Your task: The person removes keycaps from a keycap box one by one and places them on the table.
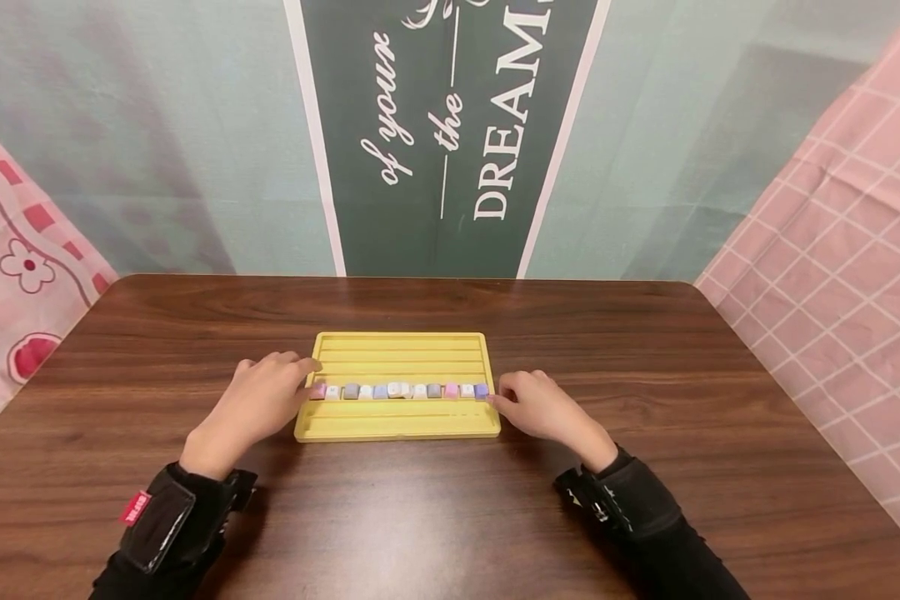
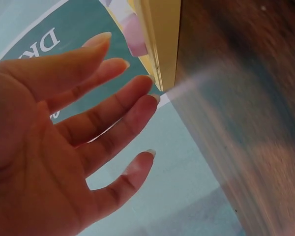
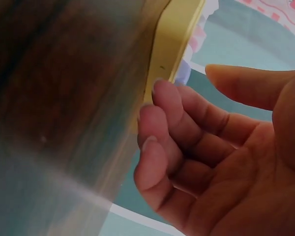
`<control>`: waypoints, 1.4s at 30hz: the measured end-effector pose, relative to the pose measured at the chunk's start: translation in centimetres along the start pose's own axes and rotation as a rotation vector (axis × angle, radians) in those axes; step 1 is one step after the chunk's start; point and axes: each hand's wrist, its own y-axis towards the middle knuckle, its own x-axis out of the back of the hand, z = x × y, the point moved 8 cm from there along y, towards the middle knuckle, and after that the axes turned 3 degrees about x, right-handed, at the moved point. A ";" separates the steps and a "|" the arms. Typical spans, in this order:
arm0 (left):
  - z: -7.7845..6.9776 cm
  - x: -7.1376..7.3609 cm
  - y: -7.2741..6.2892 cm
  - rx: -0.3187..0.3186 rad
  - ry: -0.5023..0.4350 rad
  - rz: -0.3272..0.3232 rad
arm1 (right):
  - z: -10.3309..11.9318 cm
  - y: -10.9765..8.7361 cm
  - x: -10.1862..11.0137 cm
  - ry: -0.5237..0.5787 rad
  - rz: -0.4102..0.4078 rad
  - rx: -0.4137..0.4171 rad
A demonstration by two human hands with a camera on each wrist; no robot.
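Note:
A shallow yellow tray point(image 1: 401, 436) with raised ridges lies on the table. Across it runs a row of small keycaps point(image 1: 420, 392) in white, grey, pink and blue, a pair near the middle sitting tight and slightly uneven. My left hand point(image 1: 258, 400) is at the tray's left side, its thumb by the pink keycap point(image 1: 318, 391) at that end. In the left wrist view its fingers are spread and relaxed. My right hand point(image 1: 536, 404) is at the right side, thumb tip beside the blue-violet keycap point(image 1: 482, 391); its other fingers bend loosely around nothing in the right wrist view.
The brown wooden table point(image 1: 450, 517) extends around the tray on all sides. Behind it hangs a green cloth point(image 1: 450, 242) with white lettering. Pink patterned cloths point(image 1: 855, 275) flank the table left and right. Both wrists wear black bands point(image 1: 183, 517).

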 end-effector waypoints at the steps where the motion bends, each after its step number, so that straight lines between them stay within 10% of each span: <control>1: 0.0 -0.1 0.0 -0.002 0.002 0.004 | -0.1 0.1 -0.2 -0.004 0.011 -0.006; 42: -0.8 0.3 -0.2 -0.084 0.011 -0.060 | -0.6 0.1 -1.6 0.083 0.179 -0.035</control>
